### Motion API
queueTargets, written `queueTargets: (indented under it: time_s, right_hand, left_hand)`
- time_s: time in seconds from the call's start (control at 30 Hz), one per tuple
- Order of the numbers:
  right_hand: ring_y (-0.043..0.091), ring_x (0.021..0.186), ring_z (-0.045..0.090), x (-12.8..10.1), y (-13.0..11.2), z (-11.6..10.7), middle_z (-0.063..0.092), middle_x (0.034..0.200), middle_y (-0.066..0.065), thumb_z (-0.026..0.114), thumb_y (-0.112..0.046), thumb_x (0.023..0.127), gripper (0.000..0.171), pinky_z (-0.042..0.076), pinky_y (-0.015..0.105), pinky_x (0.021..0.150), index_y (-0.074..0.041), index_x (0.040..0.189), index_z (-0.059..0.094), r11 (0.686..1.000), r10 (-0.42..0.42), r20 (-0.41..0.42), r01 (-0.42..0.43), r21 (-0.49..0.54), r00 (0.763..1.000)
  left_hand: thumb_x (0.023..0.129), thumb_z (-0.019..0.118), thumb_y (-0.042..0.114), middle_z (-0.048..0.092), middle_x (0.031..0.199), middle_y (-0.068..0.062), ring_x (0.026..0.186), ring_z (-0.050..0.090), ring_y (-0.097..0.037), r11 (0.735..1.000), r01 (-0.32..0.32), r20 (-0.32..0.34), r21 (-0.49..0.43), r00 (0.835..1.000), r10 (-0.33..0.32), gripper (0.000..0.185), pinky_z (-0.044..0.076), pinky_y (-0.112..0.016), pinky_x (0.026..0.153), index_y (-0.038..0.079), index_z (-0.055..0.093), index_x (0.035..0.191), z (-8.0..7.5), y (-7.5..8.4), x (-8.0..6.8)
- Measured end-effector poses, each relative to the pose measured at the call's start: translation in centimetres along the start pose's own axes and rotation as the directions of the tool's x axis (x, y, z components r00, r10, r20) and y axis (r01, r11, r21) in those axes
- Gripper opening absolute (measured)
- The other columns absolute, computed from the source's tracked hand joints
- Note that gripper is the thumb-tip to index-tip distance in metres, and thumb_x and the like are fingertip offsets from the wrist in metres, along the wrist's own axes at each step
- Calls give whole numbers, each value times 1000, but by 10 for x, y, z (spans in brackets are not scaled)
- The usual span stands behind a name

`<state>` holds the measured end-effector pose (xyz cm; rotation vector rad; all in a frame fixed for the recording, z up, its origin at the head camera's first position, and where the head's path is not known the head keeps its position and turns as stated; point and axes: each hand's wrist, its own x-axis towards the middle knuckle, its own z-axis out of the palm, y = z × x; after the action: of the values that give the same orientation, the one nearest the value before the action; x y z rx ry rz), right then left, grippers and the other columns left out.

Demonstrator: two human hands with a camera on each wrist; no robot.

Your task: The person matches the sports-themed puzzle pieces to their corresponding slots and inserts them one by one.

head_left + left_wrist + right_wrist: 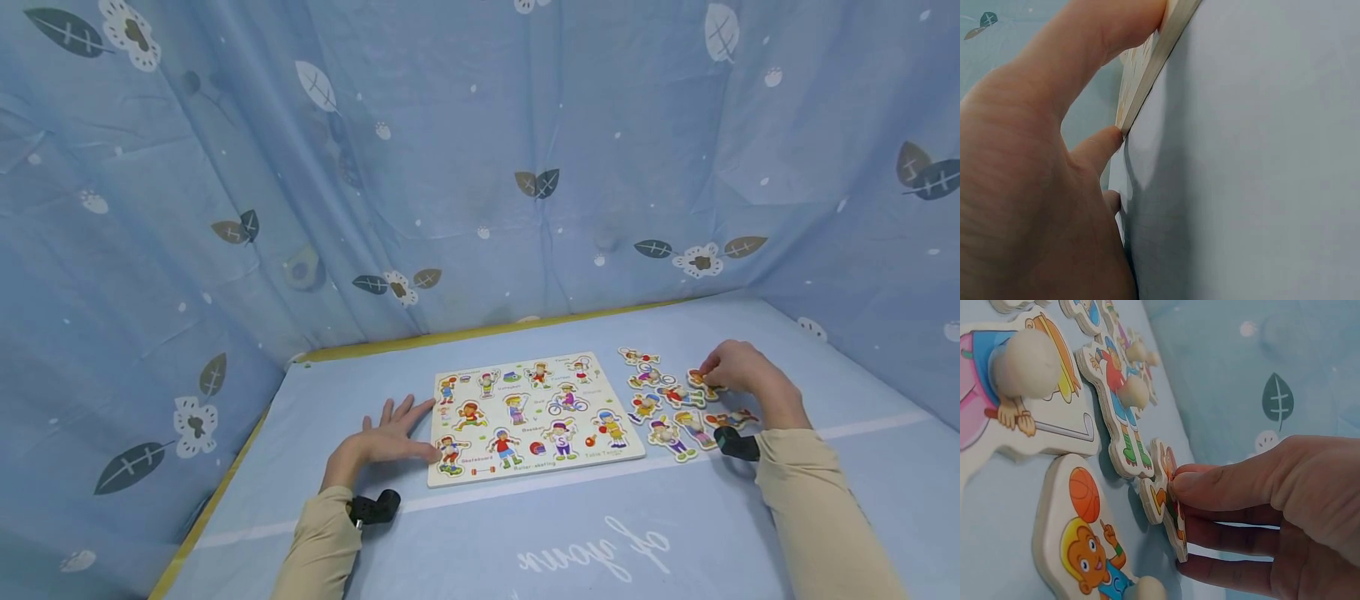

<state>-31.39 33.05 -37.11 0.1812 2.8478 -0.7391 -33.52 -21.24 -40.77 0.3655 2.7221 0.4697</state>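
1. The right hand [738,371] is seen curled, fingertips [1188,482] pinching a puzzle piece [1166,497] at the far right of the loose pieces [675,400].
2. The piece is tilted up on edge, directly under the fingers.
3. The puzzle board [534,417] lies to the left of this hand, long axis left-right.
4. The left hand [390,440] is laid flat, fingers spread, thumb touching the board's near-left corner; nothing is gripped.

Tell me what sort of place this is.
Probably a tabletop booth set up for recording. Blue leaf-print cloth hangs on all sides of a blue-covered table, where a wooden puzzle board and loose puzzle pieces lie.
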Motion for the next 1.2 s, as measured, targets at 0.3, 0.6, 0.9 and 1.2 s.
queueTargets:
  time_s: [0.3,0.6,0.9,1.2]
  right_hand:
    - [30,82,56,-3,3,-2,65,95,23,62,-7,89,22,50,40,70,10,102,68,997,-66,-26,65,-31,997]
    - [33,84,56,-3,2,-3,64,98,26,58,-4,92,23,50,42,72,13,106,65,998,-60,-56,57,-39,997]
    - [29,78,54,-3,-3,-3,65,91,21,57,-5,93,21,47,37,68,12,102,67,991,-118,-60,114,-69,991]
    - [29,80,54,-1,-6,-3,64,92,21,54,-6,96,22,49,41,71,12,105,65,987,-148,-84,142,-76,985]
  left_hand:
    - [70,69,69,5,166,-17,149,-7,-47,1000,-5,4,-5,1000,5,109,-4,-74,111,28,21,159,-1,1,-2]
    - [71,69,67,5,166,-18,149,-7,-48,1000,-5,4,-4,1000,5,108,-3,-75,111,27,21,159,-2,3,-4]
    - [71,70,67,6,165,-19,149,-7,-48,1000,-7,0,-4,1000,7,108,-3,-75,110,26,21,159,-2,2,-2]
    - [71,70,67,6,166,-18,149,-7,-48,1000,1,-4,0,1000,-1,108,-3,-75,111,27,22,159,-1,3,-2]
